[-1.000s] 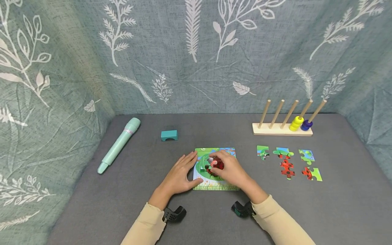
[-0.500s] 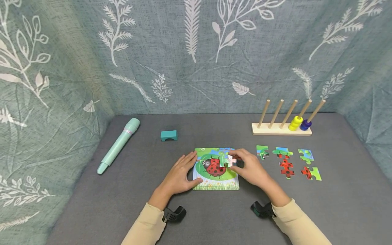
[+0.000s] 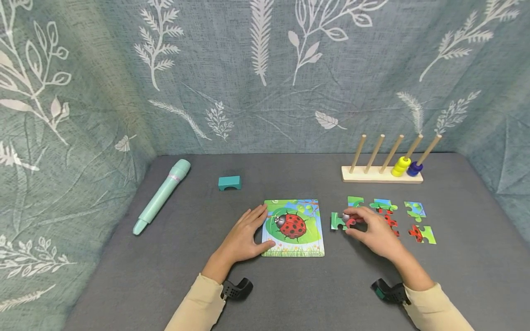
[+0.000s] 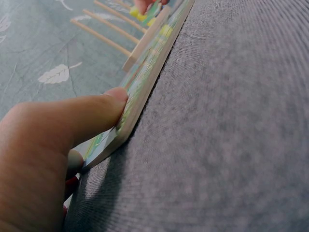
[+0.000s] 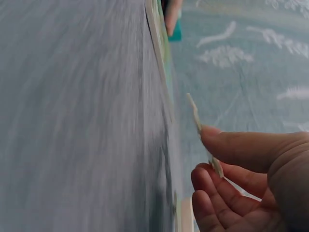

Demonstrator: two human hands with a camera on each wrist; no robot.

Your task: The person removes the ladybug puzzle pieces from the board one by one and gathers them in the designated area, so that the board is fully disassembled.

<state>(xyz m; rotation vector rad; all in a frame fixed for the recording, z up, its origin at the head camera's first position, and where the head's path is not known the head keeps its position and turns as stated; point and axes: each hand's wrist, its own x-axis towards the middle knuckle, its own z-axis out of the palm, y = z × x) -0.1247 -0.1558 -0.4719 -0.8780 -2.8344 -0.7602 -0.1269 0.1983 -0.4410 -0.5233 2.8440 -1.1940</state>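
My right hand pinches a flat green-and-red jigsaw piece; at nine o'clock, apart, the square green-and-blue ladybird board touches my spread left hand.

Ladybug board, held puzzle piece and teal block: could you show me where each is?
Ladybug board (image 3: 292, 227): head view, on the printed ladybug's red back.
Held puzzle piece (image 3: 336, 219): head view, on its green part.
Teal block (image 3: 229, 182): head view, above its arched cut-out.

No legible text
Nothing can be read on the rectangular, multicoloured, wooden-edged ladybird puzzle board or anywhere else.
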